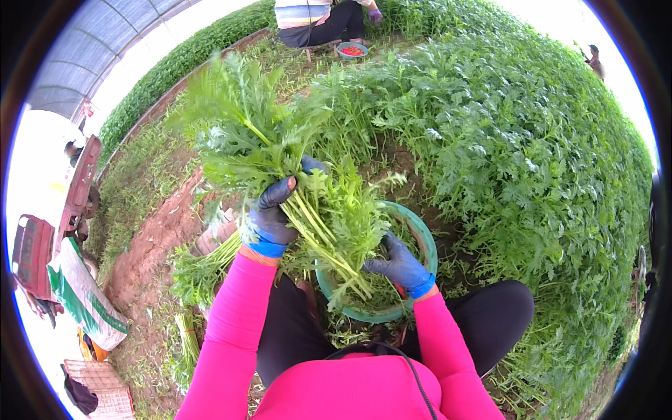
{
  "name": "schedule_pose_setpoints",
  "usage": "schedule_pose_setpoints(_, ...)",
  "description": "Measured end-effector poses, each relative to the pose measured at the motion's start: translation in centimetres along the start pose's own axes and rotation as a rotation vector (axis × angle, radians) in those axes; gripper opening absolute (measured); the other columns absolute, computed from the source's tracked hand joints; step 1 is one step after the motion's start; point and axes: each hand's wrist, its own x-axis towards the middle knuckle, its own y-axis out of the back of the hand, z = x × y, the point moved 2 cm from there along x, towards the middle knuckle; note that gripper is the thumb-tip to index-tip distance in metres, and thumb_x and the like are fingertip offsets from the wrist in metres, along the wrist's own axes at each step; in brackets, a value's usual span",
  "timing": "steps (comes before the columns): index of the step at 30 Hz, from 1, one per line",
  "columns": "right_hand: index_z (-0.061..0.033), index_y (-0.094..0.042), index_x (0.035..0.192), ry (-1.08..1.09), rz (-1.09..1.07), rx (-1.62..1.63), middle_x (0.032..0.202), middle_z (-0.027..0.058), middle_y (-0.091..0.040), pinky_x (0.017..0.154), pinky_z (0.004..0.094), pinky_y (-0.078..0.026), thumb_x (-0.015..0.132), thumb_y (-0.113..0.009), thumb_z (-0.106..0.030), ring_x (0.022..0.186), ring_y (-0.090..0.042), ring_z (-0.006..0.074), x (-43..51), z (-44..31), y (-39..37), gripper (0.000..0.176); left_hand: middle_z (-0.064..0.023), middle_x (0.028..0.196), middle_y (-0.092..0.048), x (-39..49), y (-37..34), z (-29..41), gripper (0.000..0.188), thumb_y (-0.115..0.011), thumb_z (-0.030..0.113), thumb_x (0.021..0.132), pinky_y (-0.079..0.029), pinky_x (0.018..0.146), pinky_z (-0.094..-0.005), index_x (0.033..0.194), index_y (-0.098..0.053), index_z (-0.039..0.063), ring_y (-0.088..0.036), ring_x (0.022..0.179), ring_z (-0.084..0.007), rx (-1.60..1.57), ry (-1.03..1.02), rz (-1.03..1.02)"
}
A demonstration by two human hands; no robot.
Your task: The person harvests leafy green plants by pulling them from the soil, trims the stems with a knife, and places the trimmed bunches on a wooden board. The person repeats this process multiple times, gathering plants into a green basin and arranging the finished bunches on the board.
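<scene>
My left hand (274,215), in a dark blue glove with a bare thumb tip, is closed round a bunch of leafy green stalks (315,220). The leaves fan out up and left of it, partly blurred; the cut stem ends point down right. My right hand (399,265), gloved too, is at the lower right of the bunch, fingers curved by the stems and leaves; whether it grips any is unclear. Below both hands stands a round green tub (428,231) with greens inside and something red at its edge, mostly hidden by my right hand.
Dense leafy plants (514,147) rise on the right. Left of my left arm lie cut bunches (202,273), one tied (187,336). A white-green sack (86,294) and a red vehicle (79,184) are far left. A co-worker (325,21) sits ahead beside a basin (344,46) of red items.
</scene>
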Motion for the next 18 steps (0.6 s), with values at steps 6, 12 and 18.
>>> schedule_pose_setpoints(6, 0.0049, -0.031, 0.141, 0.237, 0.210, 0.096, 0.138, 0.0165, -0.044, 0.109, 0.0362, -0.032, 0.074, -0.082, -0.024, 0.126, -0.043, 0.0243, -0.2, -1.0, -2.3, 0.089, -0.0038, 0.086, -0.046, 0.5, -0.9, -0.9, 0.042, -0.074, 0.020, 0.068, -0.040, 0.092, -0.0423, 0.101, -0.051, 0.008, -0.047, 0.103, -0.0272, 0.029, -0.027, -0.100)
schedule_pose_setpoints(12, 0.0051, -0.049, 0.123, 0.439, 0.452, -0.198, 0.116, 0.0129, -0.059, 0.090, 0.0359, -0.046, 0.090, -0.065, -0.017, 0.102, -0.057, 0.0204, 0.2, -1.3, -5.1, 0.042, -0.0168, 0.118, -0.055, -0.1, -2.0, -3.2, 0.034, -0.075, 0.021, 0.071, -0.053, 0.085, -0.0413, 0.095, -0.057, 0.006, -0.056, 0.105, -0.0255, 0.176, 0.135, -0.046)
schedule_pose_setpoints(18, 0.0067, -0.053, 0.110, 0.219, 0.858, 0.065, 0.093, 0.0115, -0.064, 0.080, 0.0351, -0.047, 0.092, -0.059, -0.009, 0.084, -0.058, 0.0183, 1.7, 1.7, -6.1, 0.025, -0.0098, 0.116, -0.065, -2.3, -1.1, -6.6, 0.032, -0.069, 0.007, 0.083, -0.044, 0.099, -0.0322, 0.114, -0.064, 0.003, -0.059, 0.109, -0.0195, 0.244, 0.283, 0.064)
